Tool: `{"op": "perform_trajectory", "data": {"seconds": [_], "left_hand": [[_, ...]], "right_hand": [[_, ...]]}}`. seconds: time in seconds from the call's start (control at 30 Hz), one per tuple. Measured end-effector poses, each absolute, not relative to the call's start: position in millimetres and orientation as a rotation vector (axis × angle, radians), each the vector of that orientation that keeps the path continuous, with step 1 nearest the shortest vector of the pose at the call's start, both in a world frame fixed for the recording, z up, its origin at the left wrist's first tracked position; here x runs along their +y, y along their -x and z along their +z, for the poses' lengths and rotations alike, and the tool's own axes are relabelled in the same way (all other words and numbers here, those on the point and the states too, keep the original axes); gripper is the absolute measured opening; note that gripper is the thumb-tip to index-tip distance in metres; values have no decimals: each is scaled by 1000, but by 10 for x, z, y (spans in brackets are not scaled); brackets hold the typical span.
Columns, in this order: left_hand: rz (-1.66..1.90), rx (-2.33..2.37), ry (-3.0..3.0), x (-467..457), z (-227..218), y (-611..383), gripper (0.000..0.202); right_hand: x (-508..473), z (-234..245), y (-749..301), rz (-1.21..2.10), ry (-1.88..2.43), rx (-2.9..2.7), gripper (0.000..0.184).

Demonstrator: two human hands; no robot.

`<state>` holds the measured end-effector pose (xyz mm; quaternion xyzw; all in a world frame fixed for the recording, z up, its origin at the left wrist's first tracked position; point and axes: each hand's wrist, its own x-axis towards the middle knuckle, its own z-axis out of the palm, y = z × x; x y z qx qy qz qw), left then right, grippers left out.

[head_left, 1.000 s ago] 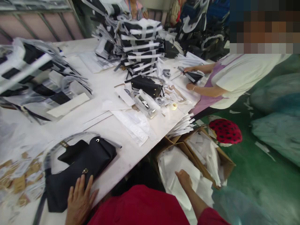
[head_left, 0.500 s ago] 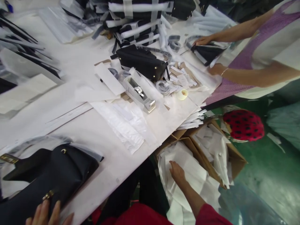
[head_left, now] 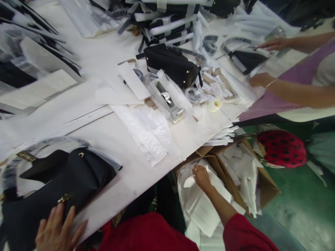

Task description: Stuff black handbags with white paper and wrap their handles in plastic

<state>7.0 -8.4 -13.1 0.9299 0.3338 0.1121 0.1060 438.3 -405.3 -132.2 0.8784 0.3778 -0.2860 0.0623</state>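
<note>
A black handbag (head_left: pixel 89 174) lies on the table's near left part, its handle (head_left: pixel 65 141) wrapped in clear plastic and a gold clasp on its front. My left hand (head_left: pixel 59 228) rests on the bag just below the clasp, fingers stretched out. Down at the right, beside the table edge, my right hand (head_left: pixel 202 177) pinches a white foam sheet (head_left: pixel 188 181) at its edge. This sheet curls up from a stack of white foam sheets (head_left: pixel 206 212) in a cardboard box (head_left: pixel 221 170).
A tape dispenser (head_left: pixel 167 101) stands mid-table near a second black bag (head_left: pixel 170 64) and a tape roll (head_left: pixel 214 105). Across the table a co-worker's hands (head_left: pixel 273 44) handle another bag (head_left: pixel 248 61). A second box (head_left: pixel 267 190) holds white scraps. A red spotted cushion-like thing (head_left: pixel 281 148) is on the right.
My right hand has closed on a foam sheet and lifted its edge. My left hand stays on the bag. The view has shifted left, and the co-worker's upper hand has moved away from their bag.
</note>
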Motion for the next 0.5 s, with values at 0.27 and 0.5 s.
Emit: {"op": "perform_trajectory", "data": {"seconds": [0.27, 0.5], "left_hand": [[285, 876, -2904, -93, -71, -126, 64], [136, 1016, -2648, -70, 52, -152, 54]], "right_hand": [[-3288, 177, -4185, -1664, -3580, 425, 28], [-1763, 1250, -3473, -3120, -3259, 11, 50]]}}
